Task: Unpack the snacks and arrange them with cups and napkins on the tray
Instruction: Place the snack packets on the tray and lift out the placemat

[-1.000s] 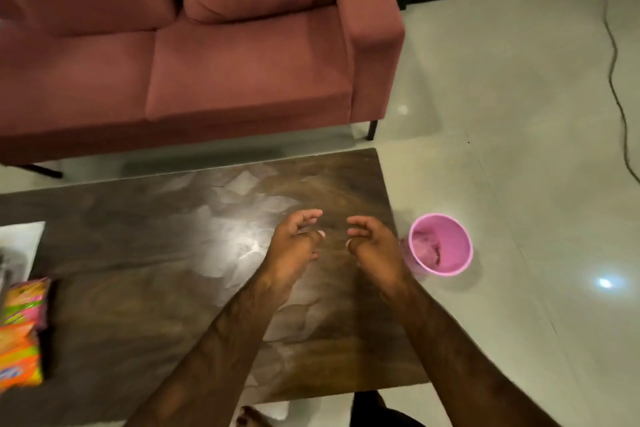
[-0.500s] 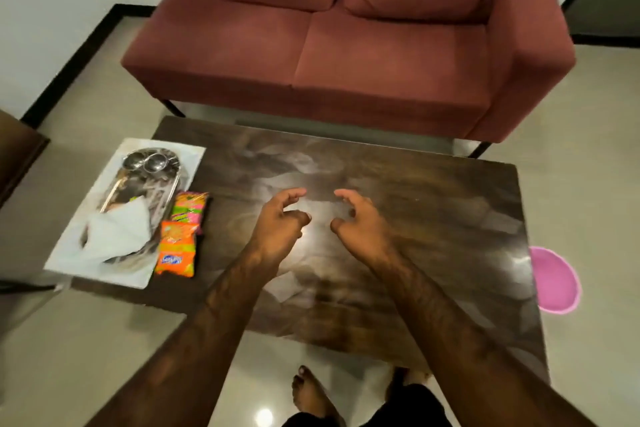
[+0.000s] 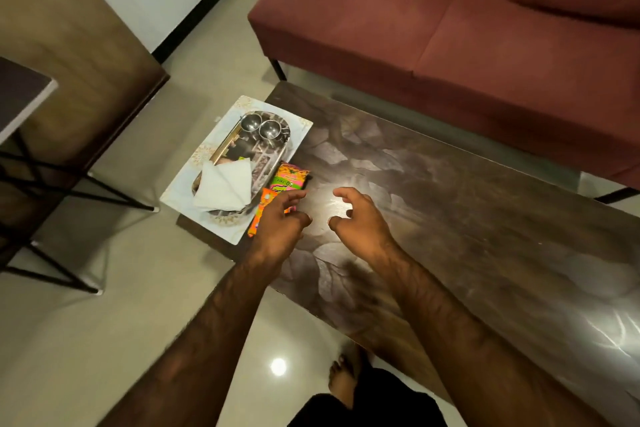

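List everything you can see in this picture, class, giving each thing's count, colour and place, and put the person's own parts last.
Tray: one, steel, on a pale mat at the table's left end.
Cups: two, steel, far end of tray.
Napkins: white, folded, near end of tray; count unclear.
Snack packets: two, orange and green-pink, beside the tray.
Table: one, dark wood.
Sofa: one, maroon, beyond the table.
Left hand: open, over the packets.
Right hand: open, over the table.
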The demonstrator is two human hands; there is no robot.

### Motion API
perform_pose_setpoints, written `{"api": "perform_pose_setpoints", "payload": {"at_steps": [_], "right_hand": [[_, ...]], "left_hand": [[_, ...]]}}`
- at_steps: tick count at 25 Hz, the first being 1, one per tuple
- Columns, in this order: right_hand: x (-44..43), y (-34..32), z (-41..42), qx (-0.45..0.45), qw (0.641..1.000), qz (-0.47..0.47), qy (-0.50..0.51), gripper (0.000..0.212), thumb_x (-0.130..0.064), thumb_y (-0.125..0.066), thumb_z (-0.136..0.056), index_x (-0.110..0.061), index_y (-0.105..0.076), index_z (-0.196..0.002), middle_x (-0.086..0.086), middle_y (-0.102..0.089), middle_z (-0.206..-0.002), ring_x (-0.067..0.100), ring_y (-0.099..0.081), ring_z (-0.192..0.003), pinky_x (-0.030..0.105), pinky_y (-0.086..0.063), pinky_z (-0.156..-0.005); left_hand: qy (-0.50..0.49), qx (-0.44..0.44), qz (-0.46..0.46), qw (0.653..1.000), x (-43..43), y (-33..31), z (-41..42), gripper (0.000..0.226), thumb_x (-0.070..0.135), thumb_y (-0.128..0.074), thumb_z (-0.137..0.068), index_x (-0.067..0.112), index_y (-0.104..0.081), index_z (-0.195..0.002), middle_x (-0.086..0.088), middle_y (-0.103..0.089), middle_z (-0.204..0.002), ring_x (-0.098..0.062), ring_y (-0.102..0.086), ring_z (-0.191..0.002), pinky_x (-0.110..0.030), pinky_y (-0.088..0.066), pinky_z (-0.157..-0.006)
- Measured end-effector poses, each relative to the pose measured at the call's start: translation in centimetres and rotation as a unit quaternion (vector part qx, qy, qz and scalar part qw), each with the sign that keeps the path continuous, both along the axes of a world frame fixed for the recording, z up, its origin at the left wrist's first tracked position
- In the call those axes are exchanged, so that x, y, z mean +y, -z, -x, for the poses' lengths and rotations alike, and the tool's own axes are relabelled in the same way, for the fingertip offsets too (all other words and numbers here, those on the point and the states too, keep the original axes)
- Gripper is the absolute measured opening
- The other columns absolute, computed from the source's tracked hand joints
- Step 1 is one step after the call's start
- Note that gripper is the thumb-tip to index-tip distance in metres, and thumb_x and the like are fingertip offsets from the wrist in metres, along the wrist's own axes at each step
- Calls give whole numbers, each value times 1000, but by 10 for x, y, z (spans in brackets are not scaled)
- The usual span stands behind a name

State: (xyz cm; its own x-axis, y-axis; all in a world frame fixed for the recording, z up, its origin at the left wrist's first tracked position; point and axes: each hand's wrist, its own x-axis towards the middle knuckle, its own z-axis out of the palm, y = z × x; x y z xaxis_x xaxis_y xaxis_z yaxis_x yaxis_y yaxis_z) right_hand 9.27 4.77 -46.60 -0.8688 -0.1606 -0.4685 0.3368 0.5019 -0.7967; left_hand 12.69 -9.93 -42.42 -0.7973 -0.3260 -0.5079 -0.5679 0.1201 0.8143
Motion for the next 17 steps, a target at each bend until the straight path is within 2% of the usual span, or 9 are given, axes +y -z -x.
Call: {"api": "perform_pose_setpoints", "payload": {"at_steps": [2, 4, 5, 7, 10, 13, 15, 17], "right_hand": [[-14, 3, 11, -15, 1000, 8, -16, 60, -12, -68, -90, -30, -59, -147, 3, -55, -148, 19, -63, -118, 27, -49, -95], [-26, 5, 21, -21, 999, 8, -37, 58, -11, -68, -90, -29, -60, -144, 4, -58, -144, 22, -65, -120, 31, -52, -101], [-32, 6, 25, -22, 999, 7, -43, 56, -10, -68, -90, -29, -61, -142, 5, -60, -142, 22, -65, -115, 34, -53, -103], [-42, 9, 32, -27, 998, 11, -50, 53, -10, -68, -90, -30, -63, -139, 5, -61, -139, 18, -61, -104, 40, -55, -105], [-62, 14, 46, -41, 998, 14, -50, 52, -12, -69, -89, -30, -62, -138, 4, -63, -137, 23, -67, -111, 41, -57, -102], [-91, 24, 60, -60, 997, -1, -48, 57, -12, -69, -90, -29, -60, -144, 2, -64, -136, 26, -70, -120, 39, -56, -104], [-109, 32, 68, -70, 997, -12, -38, 57, -13, -71, -90, -30, -60, -144, 2, -65, -132, 25, -70, -119, 40, -56, -106], [-131, 42, 75, -81, 996, -27, -20, 58, -12, -70, -89, -30, -60, -143, 2, -66, -130, 27, -70, -118, 43, -58, -105]], "left_hand": [[-17, -12, 3, 1000, -13, 0, 8, 41, -3, -61, -90, 18, -64, -126, -4, -63, -126, -22, -65, -109, -42, -55, -88], [-33, -17, 3, 999, -25, 2, 15, 40, -3, -62, -90, 17, -65, -125, 0, -62, -118, -12, -65, -93, -34, -53, -78], [-38, -19, 3, 999, -30, 3, 19, 40, -3, -62, -90, 17, -65, -125, 1, -61, -117, -10, -64, -92, -31, -53, -74], [-43, -30, 3, 999, -41, 8, 26, 41, -3, -61, -90, 17, -64, -126, -2, -59, -124, -19, -66, -104, -32, -54, -76], [-33, -47, 6, 998, -63, 17, 41, 42, -2, -61, -90, 16, -63, -127, -7, -59, -132, -28, -63, -113, -39, -54, -82], [-24, -60, 0, 998, -93, 31, 59, 40, -3, -62, -90, 15, -63, -126, -8, -62, -130, -28, -67, -107, -35, -55, -77], [-19, -67, -11, 997, -112, 40, 69, 38, -5, -61, -91, 13, -62, -125, -10, -64, -127, -27, -67, -100, -31, -54, -73], [-7, -86, -19, 996, -138, 52, 79, 37, -3, -61, -92, 11, -62, -126, -11, -62, -129, -27, -67, -100, -32, -55, -76]]}}
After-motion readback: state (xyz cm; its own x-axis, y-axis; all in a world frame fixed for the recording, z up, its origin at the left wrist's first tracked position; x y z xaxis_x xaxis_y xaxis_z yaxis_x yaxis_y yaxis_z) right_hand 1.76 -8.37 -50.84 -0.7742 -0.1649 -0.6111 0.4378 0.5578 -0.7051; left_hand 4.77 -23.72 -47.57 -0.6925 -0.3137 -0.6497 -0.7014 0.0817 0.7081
